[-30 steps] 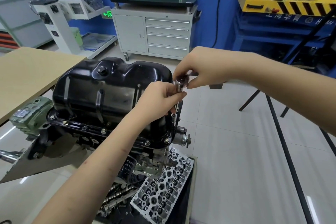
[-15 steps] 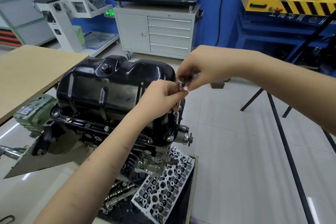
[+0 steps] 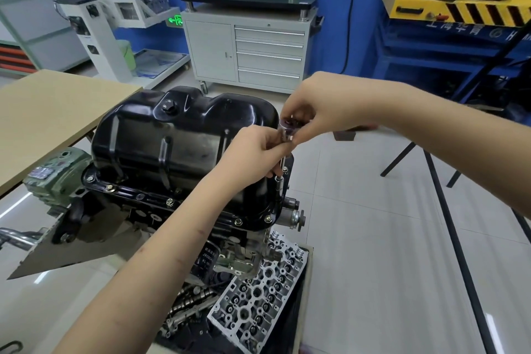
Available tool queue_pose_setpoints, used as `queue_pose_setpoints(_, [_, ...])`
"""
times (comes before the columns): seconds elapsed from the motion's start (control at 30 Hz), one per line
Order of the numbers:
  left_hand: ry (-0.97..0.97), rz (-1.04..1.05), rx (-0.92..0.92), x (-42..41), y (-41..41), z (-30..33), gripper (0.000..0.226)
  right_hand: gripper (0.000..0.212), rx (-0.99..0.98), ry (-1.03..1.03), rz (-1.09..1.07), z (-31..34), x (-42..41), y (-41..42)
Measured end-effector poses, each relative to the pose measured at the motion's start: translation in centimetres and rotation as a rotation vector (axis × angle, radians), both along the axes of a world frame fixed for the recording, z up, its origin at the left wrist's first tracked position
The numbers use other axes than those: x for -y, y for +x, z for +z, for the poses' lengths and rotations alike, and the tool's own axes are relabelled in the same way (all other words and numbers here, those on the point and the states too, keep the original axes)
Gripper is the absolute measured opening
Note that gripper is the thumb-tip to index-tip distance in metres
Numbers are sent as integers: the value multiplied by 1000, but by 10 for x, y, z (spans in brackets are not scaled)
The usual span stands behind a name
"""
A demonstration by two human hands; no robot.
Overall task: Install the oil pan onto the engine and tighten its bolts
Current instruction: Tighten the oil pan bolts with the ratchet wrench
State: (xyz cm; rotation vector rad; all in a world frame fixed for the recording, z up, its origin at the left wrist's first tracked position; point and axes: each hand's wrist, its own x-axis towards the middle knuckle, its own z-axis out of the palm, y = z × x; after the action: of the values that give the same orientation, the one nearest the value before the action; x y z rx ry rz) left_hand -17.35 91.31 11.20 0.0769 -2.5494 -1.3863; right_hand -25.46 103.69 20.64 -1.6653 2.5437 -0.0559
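Compared with the frame half a second earlier, we see both hands holding their positions at the right end of the oil pan (image 3: 178, 149), with only a slight shift of the camera. The left hand (image 3: 253, 152) is closed around the shaft of a thin socket driver (image 3: 283, 158), which stands nearly upright with its tip on a bolt (image 3: 278, 179) at the pan's right-hand flange. The right hand (image 3: 319, 115) pinches the driver's round metal head (image 3: 287, 131) between thumb and fingertips, just above the left hand, so that the two hands touch. The black pan sits upside-up on the engine (image 3: 149, 218), its flange flush with the block, and we see further bolts (image 3: 169, 201) seated along its near edge. A cylinder head (image 3: 258, 302) lies below the engine. A tan bench (image 3: 48, 112) stands to the left, and a grey drawer cabinet (image 3: 247, 52) stands against the blue wall behind.
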Motion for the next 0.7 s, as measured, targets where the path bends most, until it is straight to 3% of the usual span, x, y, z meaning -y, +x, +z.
queue_pose_setpoints(0.17, [-44,-18,2,-1,0,-2,24,30,-32,-12,68,0,-1,-1])
queue_pose_setpoints(0.23, [-37,-19,-6,0,0,-1,23,24,-26,-29,28,-1,-1,-1])
queue_pose_setpoints(0.37, [2,1,-17,0,1,1,23,37,-11,-36,-93,-9,1,2])
queue_pose_setpoints(0.57, [16,-30,23,1,0,2,24,19,31,-18,17,-5,-1,-1])
queue_pose_setpoints(0.7, [-2,-36,33,1,0,2,22,28,13,-55,71,-5,-2,1])
